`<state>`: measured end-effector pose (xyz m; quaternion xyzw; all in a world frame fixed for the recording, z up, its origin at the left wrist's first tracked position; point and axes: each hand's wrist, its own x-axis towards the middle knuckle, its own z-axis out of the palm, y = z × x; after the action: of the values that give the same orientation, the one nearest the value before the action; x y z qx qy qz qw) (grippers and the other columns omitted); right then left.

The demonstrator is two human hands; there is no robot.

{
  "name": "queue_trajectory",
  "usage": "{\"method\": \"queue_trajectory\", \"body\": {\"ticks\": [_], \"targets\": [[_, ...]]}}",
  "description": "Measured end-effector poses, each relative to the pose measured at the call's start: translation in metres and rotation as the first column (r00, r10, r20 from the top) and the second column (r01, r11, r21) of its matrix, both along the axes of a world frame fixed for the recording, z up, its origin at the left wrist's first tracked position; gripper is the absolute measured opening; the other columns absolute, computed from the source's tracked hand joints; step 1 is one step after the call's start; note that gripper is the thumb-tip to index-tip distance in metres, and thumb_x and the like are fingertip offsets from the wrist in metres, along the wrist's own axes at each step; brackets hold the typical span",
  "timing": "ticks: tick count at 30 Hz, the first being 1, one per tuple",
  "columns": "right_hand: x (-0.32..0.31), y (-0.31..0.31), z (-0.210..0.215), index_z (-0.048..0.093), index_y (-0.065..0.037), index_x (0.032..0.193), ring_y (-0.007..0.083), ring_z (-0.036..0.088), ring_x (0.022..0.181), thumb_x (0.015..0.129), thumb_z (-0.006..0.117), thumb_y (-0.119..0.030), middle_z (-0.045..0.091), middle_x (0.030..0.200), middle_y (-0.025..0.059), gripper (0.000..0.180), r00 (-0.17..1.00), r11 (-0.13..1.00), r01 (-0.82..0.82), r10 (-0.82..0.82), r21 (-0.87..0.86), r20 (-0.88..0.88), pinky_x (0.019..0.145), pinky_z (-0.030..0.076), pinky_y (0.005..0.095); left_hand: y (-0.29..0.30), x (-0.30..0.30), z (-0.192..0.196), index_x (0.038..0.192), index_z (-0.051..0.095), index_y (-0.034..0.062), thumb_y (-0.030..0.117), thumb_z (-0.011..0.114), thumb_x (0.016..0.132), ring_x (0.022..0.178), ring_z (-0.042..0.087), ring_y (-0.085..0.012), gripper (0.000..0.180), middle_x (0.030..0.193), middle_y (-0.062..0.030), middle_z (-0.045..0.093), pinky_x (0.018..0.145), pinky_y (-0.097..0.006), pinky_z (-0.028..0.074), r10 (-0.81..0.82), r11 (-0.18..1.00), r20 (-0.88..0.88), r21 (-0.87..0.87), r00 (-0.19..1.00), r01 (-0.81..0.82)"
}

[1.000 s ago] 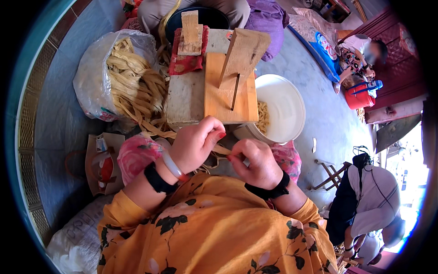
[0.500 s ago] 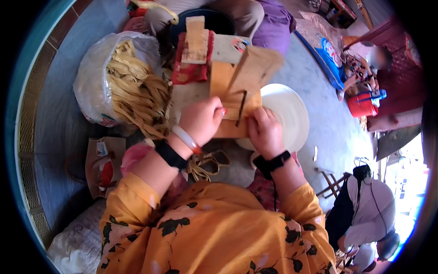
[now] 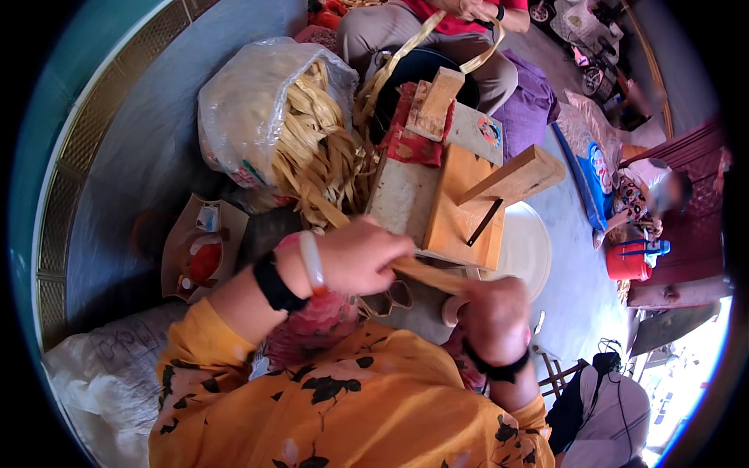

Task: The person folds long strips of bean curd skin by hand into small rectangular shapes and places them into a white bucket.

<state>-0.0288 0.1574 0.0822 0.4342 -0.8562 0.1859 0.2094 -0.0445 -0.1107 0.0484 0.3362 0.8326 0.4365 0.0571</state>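
1. Left hand: the fingers are curled tight, gripping one end of a tan strip. Right hand: badly blurred, but the fist looks clenched on the other end; the exact finger placement can't be told.
2. And there's the strip, stretched between the two fists, its long axis running from ten o'clock at the left hand to four o'clock at the right, flat and fairly straight!
3. Take the strip as the clock's centre, twelve at the top of the view. It crosses just below the near edge of an orange wooden board; whether they touch can't be told.
4. On that board, at one o'clock, a thick wooden plate leans toward two, a narrow dark bar beside it.
5. Over at two o'clock, a white bucket sits just beyond the board.
6. Swing to eleven: a clear plastic bag spills a heap of pale strips.
7. Up at twelve, a red cloth lies under a small wooden block, and beyond, a co-worker's hands hold a long pale band.
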Motion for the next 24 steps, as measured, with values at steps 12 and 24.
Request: {"method": "queue_trajectory", "body": {"ticks": [12, 24], "targets": [[0.019, 0.101, 0.004, 0.060, 0.000, 0.099, 0.0189, 0.053, 0.070, 0.091, 0.048, 0.000, 0.056, 0.080, 0.0092, 0.014, 0.735, 0.662, 0.677, -0.629, -0.321, 0.255, 0.066, 0.044, 0.0314, -0.130, -0.022, -0.064, 0.089, 0.063, 0.0055, 0.015, 0.063, 0.080, 0.072, 0.059, -0.0340, 0.013, 0.073, -0.0129, 0.063, 0.072, -0.042, 0.045, 0.517, 0.732, -0.543, -0.120, 0.662, -0.670], [0.040, 0.058, -0.008, 0.058, -0.001, 0.101, 0.0130, 0.061, 0.083, 0.087, 0.055, 0.006, 0.062, 0.089, 0.0080, 0.016, 0.871, 0.852, 0.407, -0.255, -0.328, 0.419, 0.074, 0.050, 0.0255, 0.106, 0.088, 0.071, 0.098, 0.052, 0.0009, 0.019, 0.048, 0.097, 0.079, 0.052, -0.0251, 0.019, 0.089, -0.0127, 0.053, 0.074, -0.036, 0.042, -0.699, 0.438, -0.034, 0.769, 0.714, 0.465]]}}
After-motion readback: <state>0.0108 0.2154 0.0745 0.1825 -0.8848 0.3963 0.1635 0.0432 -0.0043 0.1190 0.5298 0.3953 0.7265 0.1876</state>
